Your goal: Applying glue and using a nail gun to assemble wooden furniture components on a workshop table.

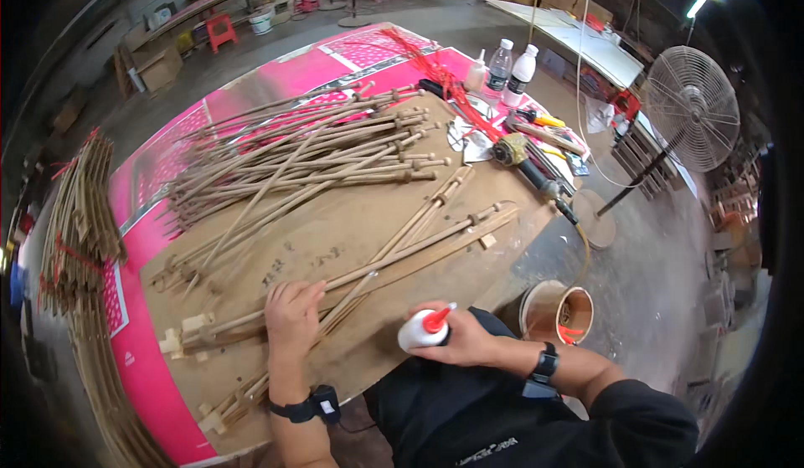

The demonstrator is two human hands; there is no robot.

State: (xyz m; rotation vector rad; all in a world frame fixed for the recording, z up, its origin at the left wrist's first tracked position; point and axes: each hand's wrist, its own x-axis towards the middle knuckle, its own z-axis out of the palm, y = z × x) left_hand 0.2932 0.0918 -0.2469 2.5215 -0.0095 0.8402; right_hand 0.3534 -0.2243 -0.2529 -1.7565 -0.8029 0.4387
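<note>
My right hand [467, 340] is wrapped round a white squeeze bottle [412, 334] with a red nozzle, held upright near the table's front edge. My left hand [295, 311] is closed over a long thin wooden rod [402, 253], its fingers bent down on it. The rod lies slanted across the cardboard-covered table, with a knobbed far end [484, 214] and small wooden blocks [172, 342] at its near left end. Beneath and beside it run a flat wooden strip [444, 254] and a few more rods [423, 213]. My left palm and fingertips are partly hidden.
A heap of knobbed rods [310, 162] covers the far left tabletop. Bundled rods [79, 217] stand off the left edge. At far right lie a power tool [523, 160], red ties [444, 79] and bottles [521, 74]. A bucket [557, 313] and a fan [691, 108] stand beyond the table's right edge.
</note>
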